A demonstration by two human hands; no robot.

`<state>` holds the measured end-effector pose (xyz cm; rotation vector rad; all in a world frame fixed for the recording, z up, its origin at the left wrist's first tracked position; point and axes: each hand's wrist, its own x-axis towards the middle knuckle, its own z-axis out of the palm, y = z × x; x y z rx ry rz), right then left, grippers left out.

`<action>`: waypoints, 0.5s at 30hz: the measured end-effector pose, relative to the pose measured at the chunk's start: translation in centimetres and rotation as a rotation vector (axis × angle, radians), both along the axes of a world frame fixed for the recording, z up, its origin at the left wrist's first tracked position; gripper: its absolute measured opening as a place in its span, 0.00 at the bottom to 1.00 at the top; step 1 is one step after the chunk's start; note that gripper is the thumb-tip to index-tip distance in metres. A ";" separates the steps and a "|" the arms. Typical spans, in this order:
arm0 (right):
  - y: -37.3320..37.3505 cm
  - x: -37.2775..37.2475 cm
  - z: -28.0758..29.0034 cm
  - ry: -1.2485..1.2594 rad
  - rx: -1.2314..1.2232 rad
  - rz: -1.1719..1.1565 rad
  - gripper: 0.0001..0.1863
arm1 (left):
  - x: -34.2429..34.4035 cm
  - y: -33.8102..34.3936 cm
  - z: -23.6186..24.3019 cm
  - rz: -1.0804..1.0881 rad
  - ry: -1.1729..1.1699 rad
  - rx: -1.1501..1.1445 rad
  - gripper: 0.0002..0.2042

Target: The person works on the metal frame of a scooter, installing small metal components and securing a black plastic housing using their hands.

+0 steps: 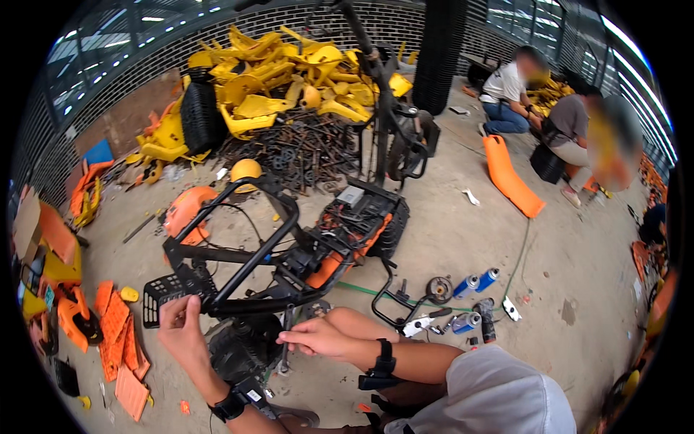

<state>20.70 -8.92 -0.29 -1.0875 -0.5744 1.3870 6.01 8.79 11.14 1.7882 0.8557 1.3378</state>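
My left hand [182, 334] is closed in a pinch in front of a black perforated plate [157, 300] on the vehicle frame [256, 260]; what it holds, if anything, is too small to make out. My right hand [318, 335] grips a metal wrench [288, 318] standing roughly upright by the lower frame tube, above a black wheel [238, 347]. The vehicle has an exposed electronics deck [347, 217] with an orange panel, and a tall upright column [372, 79].
Right: spray cans [468, 284], a power drill [486, 318], a loose black tube frame [383, 296], an orange panel [510, 173], two co-workers [506, 94] [567, 130]. Behind: piled yellow plastic parts [253, 105] and dark metal pieces [278, 148]. Left: orange panels [116, 333].
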 end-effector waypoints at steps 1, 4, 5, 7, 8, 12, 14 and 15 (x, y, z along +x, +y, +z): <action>0.1 -0.1 0.0 0.016 0.001 0.009 0.18 | -0.2 -0.1 0.1 -0.007 -0.008 0.005 0.06; 0.3 -0.4 1.1 0.002 -0.025 0.015 0.17 | -0.6 -0.3 0.6 -0.038 -0.012 0.043 0.06; 0.4 -0.6 0.9 0.013 -0.021 0.024 0.18 | -0.9 -0.3 0.6 -0.034 -0.003 0.077 0.06; 0.4 -0.4 0.3 -0.011 -0.063 0.002 0.18 | -0.7 -0.5 0.4 -0.020 0.015 0.070 0.07; 0.2 -0.3 0.1 -0.022 -0.085 -0.014 0.18 | -0.2 -0.8 0.5 -0.010 0.025 0.047 0.08; -0.3 -0.2 1.1 -0.033 -0.040 -0.032 0.18 | 0.1 -0.7 -0.4 0.013 -0.073 -0.162 0.10; -0.4 -0.2 1.5 -0.023 -0.045 -0.039 0.18 | 0.1 -0.8 -0.2 -0.015 -0.124 -0.054 0.06; -0.5 -0.2 1.4 -0.018 -0.047 -0.037 0.18 | 0.1 -0.9 0.0 -0.007 -0.103 -0.031 0.05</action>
